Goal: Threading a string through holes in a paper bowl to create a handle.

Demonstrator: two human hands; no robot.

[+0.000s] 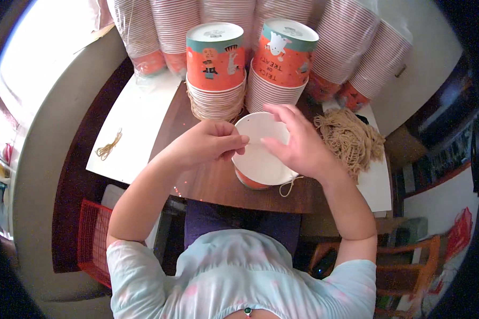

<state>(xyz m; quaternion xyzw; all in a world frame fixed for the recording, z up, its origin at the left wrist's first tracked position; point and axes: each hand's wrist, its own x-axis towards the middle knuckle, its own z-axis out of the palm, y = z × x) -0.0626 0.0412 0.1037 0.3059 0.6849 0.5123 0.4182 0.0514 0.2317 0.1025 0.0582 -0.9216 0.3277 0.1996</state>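
A paper bucket (264, 159), white inside and orange outside, stands tilted at the table's near edge with its mouth toward me. A thin tan cord (291, 186) hangs in a loop at its lower right rim. My left hand (218, 141) is at the bucket's left rim, thumb and forefinger pressed together; whatever they pinch is too small to make out. Over the upper right of the mouth, my right hand (299, 137) has its thumb and fingers apart, with the thumb tip above the white inside.
Behind stand two upside-down stacks of orange-and-teal buckets (215, 64) (286, 53), the left one draped with cords. Bagged bucket stacks (346, 42) line the back. A heap of tan cords (351, 139) lies right; a small cord bundle (109, 147) lies left. A red basket (93, 239) stands below left.
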